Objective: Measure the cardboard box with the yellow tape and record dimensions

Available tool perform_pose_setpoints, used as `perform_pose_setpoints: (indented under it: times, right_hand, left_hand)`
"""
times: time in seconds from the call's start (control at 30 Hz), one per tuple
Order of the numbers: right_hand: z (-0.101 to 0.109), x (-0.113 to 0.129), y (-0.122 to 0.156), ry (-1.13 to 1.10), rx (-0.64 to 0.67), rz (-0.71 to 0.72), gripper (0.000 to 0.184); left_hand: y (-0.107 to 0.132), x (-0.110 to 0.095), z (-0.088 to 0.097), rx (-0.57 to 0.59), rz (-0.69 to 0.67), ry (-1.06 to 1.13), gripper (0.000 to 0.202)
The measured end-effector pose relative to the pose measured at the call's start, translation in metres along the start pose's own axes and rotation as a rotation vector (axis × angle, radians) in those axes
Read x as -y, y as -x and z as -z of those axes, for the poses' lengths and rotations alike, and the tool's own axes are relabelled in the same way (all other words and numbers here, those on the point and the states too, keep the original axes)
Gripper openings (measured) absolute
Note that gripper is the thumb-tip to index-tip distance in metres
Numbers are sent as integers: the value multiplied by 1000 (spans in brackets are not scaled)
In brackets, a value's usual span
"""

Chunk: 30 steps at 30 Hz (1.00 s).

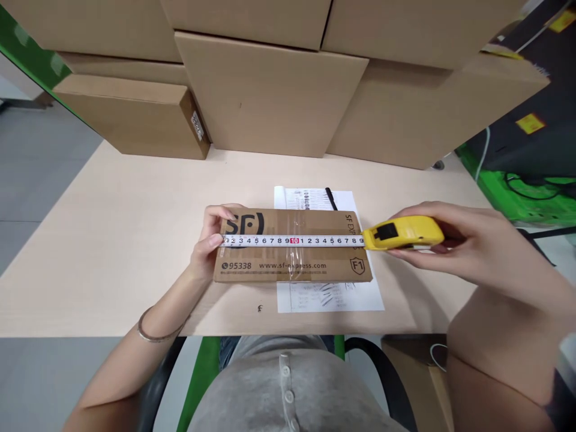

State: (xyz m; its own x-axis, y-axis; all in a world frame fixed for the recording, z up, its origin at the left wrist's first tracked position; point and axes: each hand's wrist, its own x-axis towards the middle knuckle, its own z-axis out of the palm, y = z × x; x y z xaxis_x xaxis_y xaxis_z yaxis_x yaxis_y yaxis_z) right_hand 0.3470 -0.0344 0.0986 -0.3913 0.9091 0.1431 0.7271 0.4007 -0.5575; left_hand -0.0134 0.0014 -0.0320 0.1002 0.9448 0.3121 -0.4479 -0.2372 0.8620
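A brown cardboard box [310,259] printed with SF lettering lies flat on the table in front of me. The white blade of a tape measure [404,233] stretches straight across its top from left to right. My left hand [210,240] is closed at the box's left end, the thumb pinning the blade's tip to the edge and the fingers around the box's corner. My right hand [459,240] grips the yellow tape measure case just past the box's right edge. Part of the palm side of this hand is hidden behind the case.
Printed paper [330,298] lies partly under the box, with a black pen [330,198] on it. Large cardboard boxes [270,93] stand along the table's back, a smaller carton [130,114] at the back left. Black equipment [517,144] and cables are at the right.
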Motion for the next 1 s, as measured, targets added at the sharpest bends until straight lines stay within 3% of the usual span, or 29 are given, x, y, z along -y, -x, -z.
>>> perform_pose_setpoints:
  times: [0.27,0.63,0.8,0.93,1.0]
  right_hand:
    - [-6,-9,8,-98,7,-85,25]
    - [0,-10,5,-24,24,-30,25]
    - [2,12,-18,29,97,74,25]
    - [-27,44,-59,-46,212,129,47]
    - [-46,61,-78,-4,252,202,48]
  left_hand:
    - [-1,-3,-3,-12,1,-35,30]
    - [-1,0,2,41,-17,-29,28]
    - [0,1,2,60,-34,7,27]
    - [1,2,5,47,-34,-30,29]
    - [3,2,11,53,-42,-89,42]
